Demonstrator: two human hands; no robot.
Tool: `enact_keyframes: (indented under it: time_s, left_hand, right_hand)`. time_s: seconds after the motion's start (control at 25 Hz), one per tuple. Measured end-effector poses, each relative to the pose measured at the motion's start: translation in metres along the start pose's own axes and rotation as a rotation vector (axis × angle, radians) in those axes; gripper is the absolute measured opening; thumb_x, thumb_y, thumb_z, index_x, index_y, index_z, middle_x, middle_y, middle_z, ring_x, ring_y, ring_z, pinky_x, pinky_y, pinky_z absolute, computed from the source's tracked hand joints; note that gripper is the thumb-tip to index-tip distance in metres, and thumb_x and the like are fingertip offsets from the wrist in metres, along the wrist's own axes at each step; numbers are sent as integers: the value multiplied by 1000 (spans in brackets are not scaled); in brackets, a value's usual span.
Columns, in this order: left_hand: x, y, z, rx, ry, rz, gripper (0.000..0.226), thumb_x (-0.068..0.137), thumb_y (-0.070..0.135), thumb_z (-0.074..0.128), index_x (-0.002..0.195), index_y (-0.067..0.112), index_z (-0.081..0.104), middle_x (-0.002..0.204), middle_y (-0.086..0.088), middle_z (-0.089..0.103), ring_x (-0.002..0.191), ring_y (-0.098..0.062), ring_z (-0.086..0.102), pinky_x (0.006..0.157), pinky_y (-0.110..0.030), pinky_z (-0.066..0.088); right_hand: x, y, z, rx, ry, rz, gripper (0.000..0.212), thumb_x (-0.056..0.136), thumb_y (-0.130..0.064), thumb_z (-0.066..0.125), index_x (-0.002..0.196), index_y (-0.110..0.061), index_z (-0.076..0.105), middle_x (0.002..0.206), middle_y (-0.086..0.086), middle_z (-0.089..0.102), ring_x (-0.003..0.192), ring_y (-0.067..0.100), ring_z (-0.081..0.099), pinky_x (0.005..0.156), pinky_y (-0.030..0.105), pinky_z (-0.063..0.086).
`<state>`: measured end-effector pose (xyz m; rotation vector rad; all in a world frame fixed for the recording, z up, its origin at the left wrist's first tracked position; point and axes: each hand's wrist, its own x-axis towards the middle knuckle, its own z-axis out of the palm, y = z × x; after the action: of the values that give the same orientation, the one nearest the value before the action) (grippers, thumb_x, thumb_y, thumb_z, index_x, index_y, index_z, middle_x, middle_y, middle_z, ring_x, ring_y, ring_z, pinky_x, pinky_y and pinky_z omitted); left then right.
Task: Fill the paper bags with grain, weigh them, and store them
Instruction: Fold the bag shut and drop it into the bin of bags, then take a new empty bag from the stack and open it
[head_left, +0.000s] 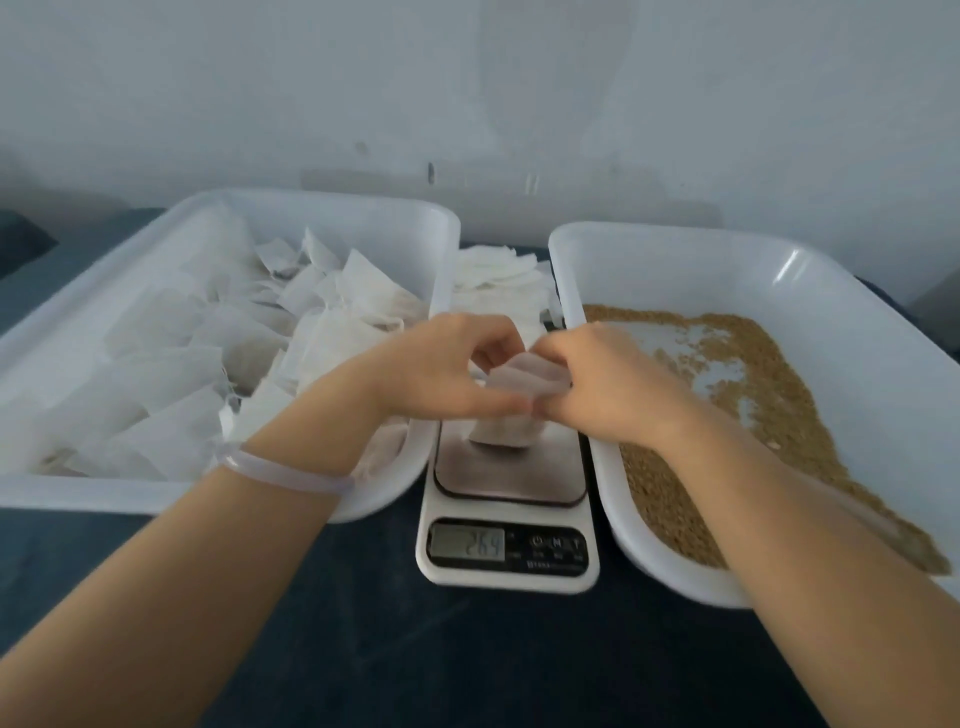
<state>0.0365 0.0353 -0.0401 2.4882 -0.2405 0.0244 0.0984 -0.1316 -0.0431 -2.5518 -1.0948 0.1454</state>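
While your left hand (452, 369) and right hand (608, 384) meet over the middle of the desk (363, 639), both pinch the crumpled top of one small paper bag (524, 376), fingers curled tight around the thin, translucent white paper. The bag's plump lower end sits on the brushed metal platform of the scale (506, 519), a white, round-cornered slab standing between two trays toward the desk's near edge. Its grey display (470, 544) shows digits too blurred to read with certainty. At the desk's left side, the left tray (322, 208), a smooth white plastic rectangle with rounded corners, holds a loose heap of filled bags (171, 353), creased and pillow-shaped. At the right side, the right tray (831, 291), of the same glossy plastic, carries grain (769, 395), a coarse tan layer spread thin, with bare patches of the tray floor showing through. Behind the scale, toward the desk's far edge by the pale wall (467, 78), lies a flat stack of empty bags (496, 275). A clear, soft band (280, 470) circles your left wrist. The desk's covering is dark blue and matte.
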Motion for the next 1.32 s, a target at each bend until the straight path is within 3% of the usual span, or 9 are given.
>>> enact_keyframes:
  time_s: [0.08,0.24,0.4,0.48,0.6,0.76,1.0,1.16,1.32]
  left_hand:
    - [0,2,3,65,21,-65,39,64,39,81,89,24,56,84,12,62,79,-7,58,66,-21,44]
    - [4,1,0,-120,182,-102,20,66,25,82,70,17,64,63,9,58,64,-12,53,61,-27,41]
    - [9,-15,-29,-266,800,-289,18,71,29,74,67,13,67,55,9,59,55,-7,52,49,-17,36]
    - [15,-24,-52,-193,912,-406,13,78,21,65,68,13,65,54,8,55,55,-14,51,43,-15,32]
    - [31,-40,-79,-78,746,-532,14,79,9,58,69,0,59,57,-4,52,61,-24,52,52,-27,43]
    - [28,-57,-74,-543,461,-642,11,71,-5,62,81,-6,58,81,-21,58,75,-33,63,81,-59,52]
    - [9,-74,-61,-342,254,-840,13,73,-6,53,79,6,55,79,-11,57,52,-22,68,56,-37,59]
    - [-7,-77,-86,-273,273,-832,21,79,-7,55,100,-4,56,87,-14,62,72,-29,69,70,-39,59]
    - [-46,-97,-109,-201,304,-944,30,82,-8,53,110,2,51,96,-11,56,71,-28,67,59,-35,60]
  right_hand:
    - [-2,2,-1,113,71,-36,11,73,-25,73,83,-25,68,69,-10,63,64,4,58,51,14,36]
    - [-1,6,-6,321,239,-66,15,76,-24,73,81,-34,64,74,-17,64,73,-1,58,60,7,40]
    - [1,11,-7,429,456,6,26,79,-24,72,100,-34,62,87,-21,65,93,-13,53,76,-3,35]
    - [1,13,-6,428,442,18,23,82,-25,70,100,-35,61,87,-20,65,93,-13,53,75,-2,35]
    - [3,16,-5,424,412,14,20,84,-26,68,101,-34,61,87,-20,65,91,-11,55,76,1,37]
    - [4,19,-4,431,413,21,20,84,-27,67,102,-34,62,87,-19,66,90,-11,55,75,3,38]
    - [6,21,-1,428,402,7,20,84,-28,66,102,-35,64,85,-19,66,87,-11,57,73,7,40]
    - [6,21,-2,435,412,6,20,84,-25,67,103,-32,66,83,-18,67,85,-10,58,72,6,41]
    - [5,18,-3,441,385,-10,19,84,-24,67,101,-31,66,82,-18,67,85,-9,58,74,11,42]
